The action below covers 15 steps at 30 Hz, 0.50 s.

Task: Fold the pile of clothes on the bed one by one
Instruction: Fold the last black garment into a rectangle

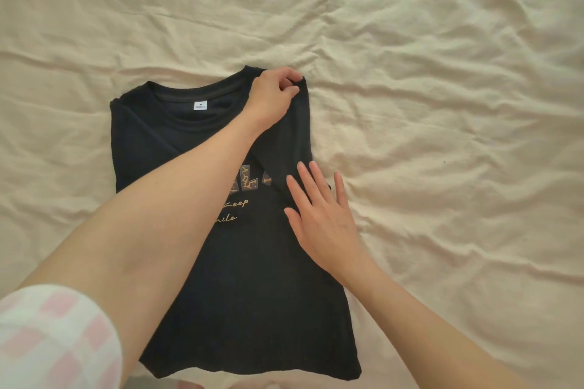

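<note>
A black t-shirt with gold lettering lies front up on the bed, collar away from me, a white size label inside the neck. Both sides look folded inward, so it forms a narrow strip. My left hand reaches across the shirt and pinches the fabric at its far right shoulder corner. With straight, spread fingers, my right hand lies flat on the folded-in right sleeve near the shirt's right edge.
A wrinkled cream bedsheet surrounds the shirt on all sides. My left upper arm wears a pink-and-white checked sleeve at the lower left corner. No other clothes show in this view.
</note>
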Available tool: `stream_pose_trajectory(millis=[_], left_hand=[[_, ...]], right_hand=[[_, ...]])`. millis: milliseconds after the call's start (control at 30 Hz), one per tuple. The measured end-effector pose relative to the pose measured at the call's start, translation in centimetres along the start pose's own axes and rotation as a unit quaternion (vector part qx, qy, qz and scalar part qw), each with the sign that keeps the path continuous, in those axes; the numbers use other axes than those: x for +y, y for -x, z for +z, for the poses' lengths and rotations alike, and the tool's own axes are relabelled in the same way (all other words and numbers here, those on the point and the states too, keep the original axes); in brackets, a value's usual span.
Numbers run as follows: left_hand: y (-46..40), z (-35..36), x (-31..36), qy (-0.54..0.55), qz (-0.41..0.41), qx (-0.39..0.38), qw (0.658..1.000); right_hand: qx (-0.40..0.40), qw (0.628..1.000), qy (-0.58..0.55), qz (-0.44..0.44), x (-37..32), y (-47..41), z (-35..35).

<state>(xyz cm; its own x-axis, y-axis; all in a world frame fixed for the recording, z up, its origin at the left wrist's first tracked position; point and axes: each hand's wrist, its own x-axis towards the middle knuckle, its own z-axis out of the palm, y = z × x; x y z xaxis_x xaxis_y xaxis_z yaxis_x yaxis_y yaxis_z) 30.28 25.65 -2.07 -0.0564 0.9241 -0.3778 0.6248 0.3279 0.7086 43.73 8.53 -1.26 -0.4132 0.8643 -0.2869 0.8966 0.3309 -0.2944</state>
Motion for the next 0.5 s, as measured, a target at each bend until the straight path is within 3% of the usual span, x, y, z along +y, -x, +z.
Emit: stream_pose_trajectory(millis=[100, 200, 267, 400, 500], left_hand=[[0.9, -0.8, -0.8, -0.035, 0.018, 0.03, 0.999], [2.7, -1.6, -1.8, -0.142, 0.067, -0.02, 0.987], [3.4, -1.8, -2.3, -0.206, 0.078, -0.027, 0.975], [5.3, -1.8, -2.4, -0.265, 0.094, 0.068, 0.957], [10.0, -2.8, -3.5, -0.233, 0.089, 0.109, 0.962]], right_hand=[[-0.013, 1.0, 0.011, -0.008, -0.4, -0.9, -0.3], [-0.074, 0.997, 0.029, -0.006, -0.5, -1.1, 0.1], [-0.067, 0.997, 0.025, -0.008, -0.7, -0.6, 0.1], [-0.039, 0.999, -0.017, -0.001, -1.4, 2.1, 0.2], [-0.055, 0.993, -0.072, 0.071, -1.3, 5.2, 0.2]])
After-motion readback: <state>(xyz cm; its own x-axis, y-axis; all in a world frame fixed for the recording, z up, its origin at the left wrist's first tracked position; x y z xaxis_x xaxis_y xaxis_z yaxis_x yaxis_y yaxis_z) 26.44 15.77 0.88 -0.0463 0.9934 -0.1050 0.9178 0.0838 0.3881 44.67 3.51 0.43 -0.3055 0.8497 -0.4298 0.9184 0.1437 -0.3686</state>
